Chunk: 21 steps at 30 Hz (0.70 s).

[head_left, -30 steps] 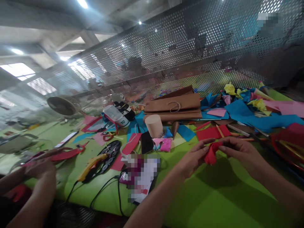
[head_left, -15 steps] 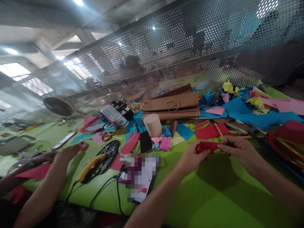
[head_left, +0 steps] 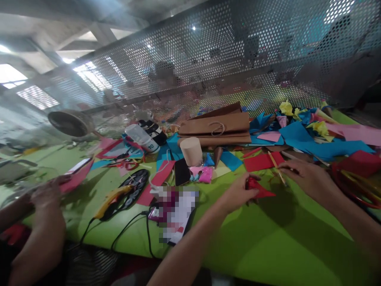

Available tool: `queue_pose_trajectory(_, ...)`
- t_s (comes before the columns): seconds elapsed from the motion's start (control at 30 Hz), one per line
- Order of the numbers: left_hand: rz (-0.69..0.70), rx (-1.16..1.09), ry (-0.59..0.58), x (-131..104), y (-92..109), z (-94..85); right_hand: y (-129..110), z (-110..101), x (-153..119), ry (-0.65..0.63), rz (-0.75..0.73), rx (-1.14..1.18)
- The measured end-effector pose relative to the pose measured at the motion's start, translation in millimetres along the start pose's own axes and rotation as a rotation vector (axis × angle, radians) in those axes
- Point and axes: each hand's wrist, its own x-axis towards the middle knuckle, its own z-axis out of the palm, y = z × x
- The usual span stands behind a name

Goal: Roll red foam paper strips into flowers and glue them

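Observation:
My left hand (head_left: 238,192) is closed around a piece of red paper (head_left: 262,190), whose pointed end sticks out to the right over the green table. To its right, my right hand (head_left: 300,174) has its fingertips together on a thin wooden stick (head_left: 277,169) that slants down toward the table. A flat red sheet (head_left: 258,162) lies just beyond both hands. Small pink and blue packets (head_left: 205,174) rest left of my left hand, beside an upright cream cylinder (head_left: 191,151).
A phone (head_left: 181,218), cables and a yellow glue gun (head_left: 114,200) lie to the left. Another person's hands (head_left: 49,192) hold pink paper at far left. Brown folded paper (head_left: 214,129) and blue scraps (head_left: 303,139) are behind. A red basket (head_left: 357,186) stands at right.
My right hand has let go of the red paper and moved right and slightly up, onto the stick. The red paper now shows a pointed end. The other person's hands moved left and down.

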Motion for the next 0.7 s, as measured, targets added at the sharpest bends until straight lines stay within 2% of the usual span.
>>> queue_pose_trajectory(0.07, -0.037, 0.11, -0.078, -5, -1, -0.7, 13, 0, 5, 0.015, -0.157, -0.315)
queue_pose_trajectory(0.13, -0.032, 0.335, -0.078, -11, -1, 0.1, 19, 4, 9, -0.04, -0.257, -0.435)
queue_pose_trajectory(0.23, 0.028, 0.763, 0.089, -21, 0, 3.6, 16, 9, 12, -0.099, -0.346, -0.496)
queue_pose_trajectory(0.3, 0.044, 0.937, 0.204, -26, 0, 6.0, 10, 7, 13, -0.101, -0.383, -0.529)
queue_pose_trajectory(0.43, 0.076, 1.016, 0.292, -31, -5, 7.2, 1, -2, 12, -0.075, -0.423, -0.554)
queue_pose_trajectory(0.57, 0.301, 0.93, 0.343, -42, -16, 5.3, -4, -12, 6, 0.022, -0.395, -0.537)
queue_pose_trajectory(0.63, 0.426, 0.891, 0.297, -50, -22, 4.1, -11, -16, 2, 0.064, -0.386, -0.467)
queue_pose_trajectory(0.7, 0.501, 0.9, 0.221, -59, -28, 2.6, -24, -19, -4, 0.054, -0.406, -0.352)
